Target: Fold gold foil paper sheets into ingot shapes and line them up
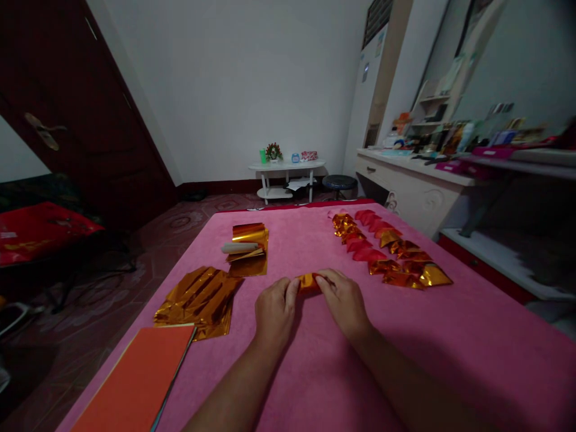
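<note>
Both my hands rest on a pink-covered table (450, 336), pinching one small folded piece of gold foil paper (308, 282) between them. My left hand (274, 312) grips its left end with curled fingers. My right hand (344, 300) holds its right end, fingers closed over it. A row of finished gold and red folded pieces (387, 249) lies to the right of my right hand. Flat gold foil sheets (200, 297) lie to the left of my left hand.
A stack of orange-red paper (139, 378) sits at the table's near left corner. Further back lie gold foil pieces with a whitish roll (245, 247). A dark door, a small white side table (288, 174), a stool and a cluttered dresser (432, 174) surround the table.
</note>
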`<state>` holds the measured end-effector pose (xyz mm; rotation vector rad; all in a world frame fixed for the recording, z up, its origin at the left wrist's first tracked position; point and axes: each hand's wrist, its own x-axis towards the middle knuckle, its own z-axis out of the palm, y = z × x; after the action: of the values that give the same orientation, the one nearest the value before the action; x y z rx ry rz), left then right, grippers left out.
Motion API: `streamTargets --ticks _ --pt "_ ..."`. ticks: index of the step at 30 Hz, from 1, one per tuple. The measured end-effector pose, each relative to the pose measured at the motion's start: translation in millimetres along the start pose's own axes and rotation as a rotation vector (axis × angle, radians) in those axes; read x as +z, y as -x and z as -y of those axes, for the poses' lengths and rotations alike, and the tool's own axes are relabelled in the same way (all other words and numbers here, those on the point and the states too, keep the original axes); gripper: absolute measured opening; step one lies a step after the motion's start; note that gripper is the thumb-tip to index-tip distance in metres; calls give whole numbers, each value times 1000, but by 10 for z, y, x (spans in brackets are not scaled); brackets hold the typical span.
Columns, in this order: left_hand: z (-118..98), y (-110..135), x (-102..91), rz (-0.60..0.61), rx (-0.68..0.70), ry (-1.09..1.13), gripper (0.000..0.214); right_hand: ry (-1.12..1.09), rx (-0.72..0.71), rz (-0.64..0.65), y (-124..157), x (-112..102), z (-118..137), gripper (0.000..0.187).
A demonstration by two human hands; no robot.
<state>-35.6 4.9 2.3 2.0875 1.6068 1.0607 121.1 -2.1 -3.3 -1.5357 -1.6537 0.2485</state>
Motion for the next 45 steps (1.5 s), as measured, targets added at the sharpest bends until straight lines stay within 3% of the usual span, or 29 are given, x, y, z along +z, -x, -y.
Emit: streamTargets --ticks 4,9,13,16,19,22,27,33,38,45 --pt "39 0 19 84 -10 54 46 41 -11 -3 0 -218 -141 21" --pt "72 7 29 156 -4 57 48 282 -63 10 259 -884 -474 14" --pt "56 10 24 184 -13 35 51 475 -122 -50 609 -1537 -948 17" --pt "52 12 32 192 -12 14 52 618 -44 -94 780 -1935 -1378 20" --pt "59 15 43 195 -3 -10 53 755 103 -186 793 -2161 -1727 25" --pt "66 19 47 194 -6 -10 53 833 159 -193 681 -2211 -1893 27" --pt "71 19 46 208 -18 17 53 870 180 -168 512 -2151 -1855 23" --pt "71 14 53 217 -31 4 54 649 -1 -230 451 -2130 -1764 33" --pt "70 14 58 213 -24 -19 53 420 -181 -26 270 -2047 -1687 43" --pt "85 -5 66 214 -5 -17 52 372 -176 119 162 -1913 -1632 39"
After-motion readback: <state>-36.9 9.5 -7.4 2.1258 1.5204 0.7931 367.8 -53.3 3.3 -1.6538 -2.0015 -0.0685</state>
